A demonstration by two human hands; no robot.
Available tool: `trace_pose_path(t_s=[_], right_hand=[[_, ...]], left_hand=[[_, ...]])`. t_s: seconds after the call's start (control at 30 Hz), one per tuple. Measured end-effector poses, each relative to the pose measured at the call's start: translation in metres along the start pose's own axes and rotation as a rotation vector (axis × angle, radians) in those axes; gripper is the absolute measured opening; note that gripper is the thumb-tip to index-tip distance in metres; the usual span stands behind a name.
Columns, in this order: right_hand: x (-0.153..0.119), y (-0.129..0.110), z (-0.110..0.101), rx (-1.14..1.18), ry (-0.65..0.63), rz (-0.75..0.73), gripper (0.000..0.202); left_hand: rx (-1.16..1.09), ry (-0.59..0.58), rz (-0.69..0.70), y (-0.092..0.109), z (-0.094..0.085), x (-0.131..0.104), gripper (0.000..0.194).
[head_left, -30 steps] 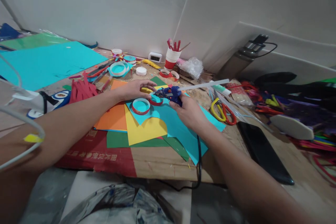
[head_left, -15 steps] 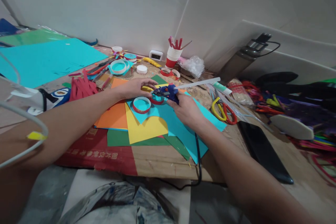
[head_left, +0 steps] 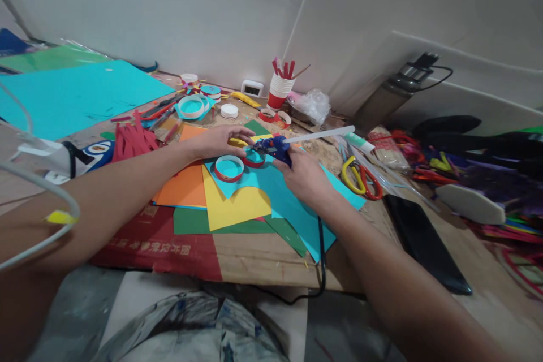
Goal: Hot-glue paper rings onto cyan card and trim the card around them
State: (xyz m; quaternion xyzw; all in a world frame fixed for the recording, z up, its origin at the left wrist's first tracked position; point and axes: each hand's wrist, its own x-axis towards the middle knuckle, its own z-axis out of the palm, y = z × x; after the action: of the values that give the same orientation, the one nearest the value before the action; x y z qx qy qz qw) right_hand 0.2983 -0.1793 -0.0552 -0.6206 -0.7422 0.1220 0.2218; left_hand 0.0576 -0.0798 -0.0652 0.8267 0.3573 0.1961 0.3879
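My right hand is wrapped round a blue hot glue gun, with a white glue stick jutting from its back. The gun's nozzle points left, over the far red-and-white paper ring. My left hand is beside that ring, fingers curved and apart, thumb close to the rim; whether it touches is unclear. A second red-and-white paper ring stands nearer me on light blue paper. Yellow paper and orange paper lie underneath. A black cord hangs from the gun.
Scissors and a black phone lie on the right. Behind are stacked paper cups, a small digital clock and a dark bottle. Red paper strips are at left, and a white cable crosses near my left arm.
The glue gun and my right hand have shifted very slightly to the right. My left hand and the rings look nearly unmoved.
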Motion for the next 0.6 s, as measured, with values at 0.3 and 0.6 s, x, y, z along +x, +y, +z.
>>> trace_pose_path(t_s=[0.3, 0.6], right_hand=[[-0.0043, -0.0041, -0.0073, -0.035, -0.024, 0.064, 0.029], [-0.0002, -0.0047, -0.0006, -0.028, -0.015, 0.055, 0.029]], left_hand=[[0.009, -0.015, 0.006, -0.0002, -0.0002, -0.0003, 0.066], [0.021, 0.004, 0.023, -0.0025, 0.0007, 0.0022, 0.069]])
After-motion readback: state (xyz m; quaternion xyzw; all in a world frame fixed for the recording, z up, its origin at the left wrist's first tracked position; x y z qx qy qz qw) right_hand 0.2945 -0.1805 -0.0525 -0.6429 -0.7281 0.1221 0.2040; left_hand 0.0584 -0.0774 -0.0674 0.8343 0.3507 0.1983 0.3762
